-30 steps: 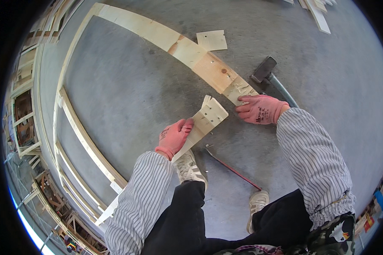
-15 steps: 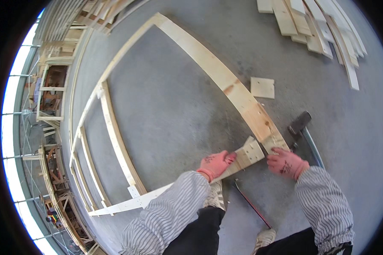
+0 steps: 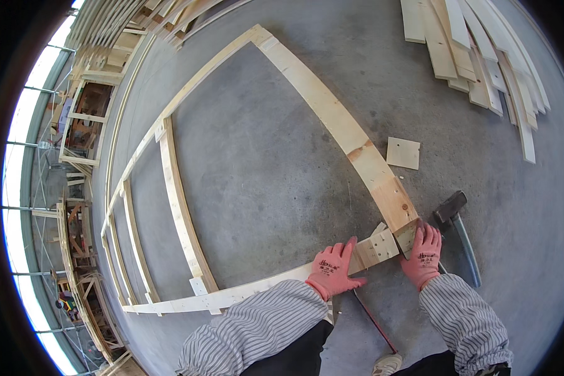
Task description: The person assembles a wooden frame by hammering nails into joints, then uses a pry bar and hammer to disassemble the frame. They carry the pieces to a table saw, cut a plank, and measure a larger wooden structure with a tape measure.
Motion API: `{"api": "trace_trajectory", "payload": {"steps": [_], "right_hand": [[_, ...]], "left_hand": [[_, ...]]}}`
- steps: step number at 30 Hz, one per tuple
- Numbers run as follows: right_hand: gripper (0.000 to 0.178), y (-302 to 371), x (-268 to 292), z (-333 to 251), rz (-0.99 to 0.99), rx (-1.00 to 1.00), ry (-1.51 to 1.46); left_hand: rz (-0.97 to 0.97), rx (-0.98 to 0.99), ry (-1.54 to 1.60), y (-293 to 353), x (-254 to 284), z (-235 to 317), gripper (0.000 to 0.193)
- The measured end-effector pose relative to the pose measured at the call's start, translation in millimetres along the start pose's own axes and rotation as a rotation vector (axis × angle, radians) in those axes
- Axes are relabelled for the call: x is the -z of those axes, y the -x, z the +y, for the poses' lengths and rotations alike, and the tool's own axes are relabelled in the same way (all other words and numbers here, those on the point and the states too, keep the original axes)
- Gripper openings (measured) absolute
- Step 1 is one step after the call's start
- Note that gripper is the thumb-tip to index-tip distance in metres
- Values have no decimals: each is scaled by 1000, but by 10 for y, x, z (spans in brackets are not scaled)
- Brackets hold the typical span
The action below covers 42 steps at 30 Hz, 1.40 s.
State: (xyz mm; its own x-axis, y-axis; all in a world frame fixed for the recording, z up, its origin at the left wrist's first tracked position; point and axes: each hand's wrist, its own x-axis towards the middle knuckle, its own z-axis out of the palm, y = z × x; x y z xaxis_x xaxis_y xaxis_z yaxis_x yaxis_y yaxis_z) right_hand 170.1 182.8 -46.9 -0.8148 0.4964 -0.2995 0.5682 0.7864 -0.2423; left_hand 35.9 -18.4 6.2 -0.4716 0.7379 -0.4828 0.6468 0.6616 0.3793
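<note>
A large wooden frame (image 3: 316,103) lies on the concrete floor, its long front rail (image 3: 238,290) running toward its near right corner. My left hand (image 3: 332,271), in a pink glove, lies over that rail near its end, fingers and thumb spread. At the corner my right hand (image 3: 422,254), gloved alike, holds a short wooden block (image 3: 405,238) at its edge; the grip is partly hidden. The block sits against the end of the right-hand plank (image 3: 391,199). A narrow dark gap separates it from the nail-dotted plate (image 3: 375,249) on the rail's end.
A hammer (image 3: 460,235) lies right of my right hand. A thin red bar (image 3: 376,321) lies between my feet. Beyond the corner is a square wood piece (image 3: 403,153). Loose boards (image 3: 460,53) are piled at the far right. Stacked timber (image 3: 116,41) stands at the far left.
My left hand has loosened from its curled hold, its fingers now spread on the rail. My right hand has turned, its fingers now pointing forward along the block's edge. The view has shifted.
</note>
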Motion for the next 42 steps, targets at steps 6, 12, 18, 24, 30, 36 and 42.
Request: {"api": "trace_trajectory", "payload": {"steps": [6, 12, 18, 24, 30, 36, 42], "right_hand": [[86, 68, 222, 60, 148, 112, -96], [84, 64, 532, 154, 148, 167, -111], [84, -111, 520, 409, 183, 205, -113], [84, -337, 535, 769, 201, 256, -74], [84, -615, 705, 1009, 227, 320, -22], [86, -592, 891, 782, 233, 305, -87], [87, 131, 1364, -55, 228, 198, -160]], "left_hand": [[3, -26, -51, -7, -77, -104, 88], [72, -52, -47, -16, -103, -125, 80], [97, -74, -33, -10, -122, -172, 80], [80, -86, -14, -7, -114, -183, 83], [142, -110, 41, -12, -27, -168, 83], [165, -89, 49, -45, 49, -178, 82], [160, -58, 15, -73, 27, -137, 81]]}}
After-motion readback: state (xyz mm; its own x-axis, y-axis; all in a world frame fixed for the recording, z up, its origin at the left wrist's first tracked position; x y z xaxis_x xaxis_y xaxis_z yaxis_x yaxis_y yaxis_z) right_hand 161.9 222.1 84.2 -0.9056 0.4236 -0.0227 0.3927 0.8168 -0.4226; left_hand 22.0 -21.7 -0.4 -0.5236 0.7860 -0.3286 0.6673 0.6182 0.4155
